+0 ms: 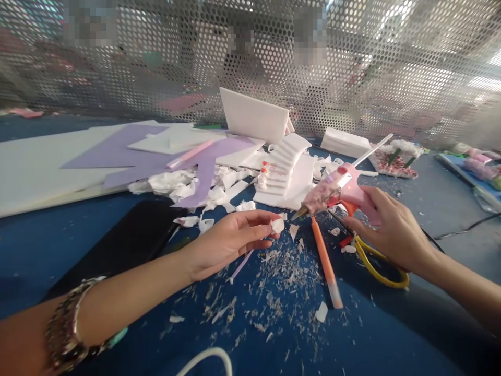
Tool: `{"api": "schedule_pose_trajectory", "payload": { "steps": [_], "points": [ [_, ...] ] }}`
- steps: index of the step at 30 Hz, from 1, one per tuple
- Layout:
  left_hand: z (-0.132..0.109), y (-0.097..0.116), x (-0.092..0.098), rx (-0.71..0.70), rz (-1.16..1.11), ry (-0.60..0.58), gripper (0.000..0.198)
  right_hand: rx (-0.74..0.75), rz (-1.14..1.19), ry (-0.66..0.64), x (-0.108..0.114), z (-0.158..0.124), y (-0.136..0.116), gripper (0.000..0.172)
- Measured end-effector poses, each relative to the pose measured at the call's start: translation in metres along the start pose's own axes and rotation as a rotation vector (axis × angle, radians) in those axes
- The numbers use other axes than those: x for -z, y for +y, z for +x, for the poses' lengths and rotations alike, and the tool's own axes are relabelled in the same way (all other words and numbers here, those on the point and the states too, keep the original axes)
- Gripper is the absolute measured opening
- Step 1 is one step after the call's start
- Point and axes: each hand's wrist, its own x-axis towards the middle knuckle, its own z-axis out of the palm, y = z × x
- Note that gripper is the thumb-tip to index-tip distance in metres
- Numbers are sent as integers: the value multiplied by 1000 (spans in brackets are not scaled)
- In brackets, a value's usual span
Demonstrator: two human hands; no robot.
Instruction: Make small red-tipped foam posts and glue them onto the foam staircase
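Observation:
Between the thumb and fingers of my left hand (pixel 238 235) is a small white piece (pixel 277 225) with some red on it; its material I cannot make out. My right hand (pixel 395 230) is wrapped round the handle of a pink glue gun (pixel 332 190). A clear glue stick (pixel 373 150) juts from its back end, and the nozzle points left and down towards the white piece, apart from it. Below the gun lies an orange pen (pixel 326 261). Yellow-handled scissors (pixel 379 266) rest under my right hand, their blades partly hidden.
A stepped white foam model (pixel 287 156) stands behind my hands, near a folded white board (pixel 254 115). White sheets and purple foam sheets (pixel 113 146) lie left, above a black phone-like slab (pixel 129 240). Shavings litter the blue table (pixel 176 334). A perforated metal screen (pixel 188 62) closes off the back.

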Motion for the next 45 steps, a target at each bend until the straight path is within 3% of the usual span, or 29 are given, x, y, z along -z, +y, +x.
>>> {"api": "schedule_pose_trajectory", "payload": {
  "steps": [6,15,38,45],
  "points": [
    [-1,1,-2,-3,-66,14,15,124,-1,58,-4,3,-7,47],
    [0,1,-2,-14,-103,-24,13,160,-30,71,-6,4,-8,44],
    [2,0,1,-47,-44,-41,9,109,-125,112,2,4,-10,42],
    [1,0,2,-74,-23,-3,7,-43,-155,92,11,0,4,49]
  ]
}}
